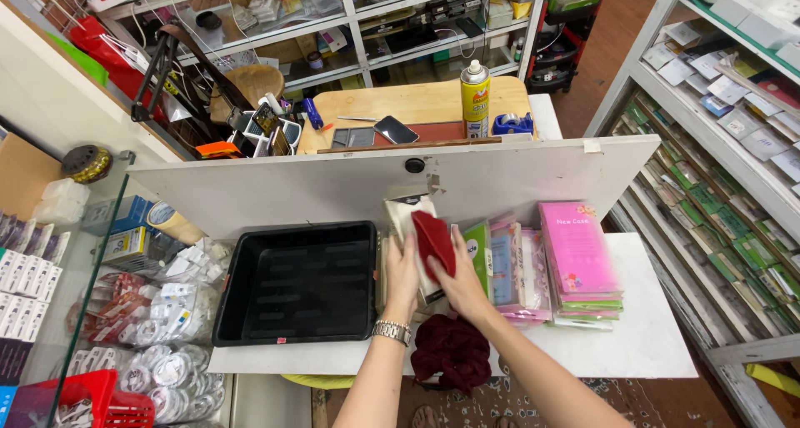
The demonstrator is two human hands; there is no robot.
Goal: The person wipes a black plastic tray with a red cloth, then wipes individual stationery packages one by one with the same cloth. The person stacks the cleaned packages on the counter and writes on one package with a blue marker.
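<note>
We see both hands at work over a white counter [650, 336], just right of an empty black plastic tray [300, 282]. The right hand [463, 288] has its fingers curled around a dark red phone case [434, 241], gripping it along its lower right edge. The case's long axis runs from upper left to lower right, its upper end pointing up and away toward the white partition board [333, 186] at the back of the counter. The left hand [402, 271], a metal watch [392, 331] on its wrist, lies fairly flat with fingers extended against a pale packet [406, 213] that stands nearly upright behind the red case; whether the fingers actually pinch the packet or only press on it, we cannot tell from this angle.

To the right, a row of packaged cases stands on edge: a green pack [478, 253], then pale blue and pink ones, ending in a stack of pink packs [577, 253] lying flat. A dark red cloth [452, 351] hangs at the counter's near edge below the wrists. Beyond the board, a yellow spray can [475, 99] stands upright on a wooden desk [417, 103].
</note>
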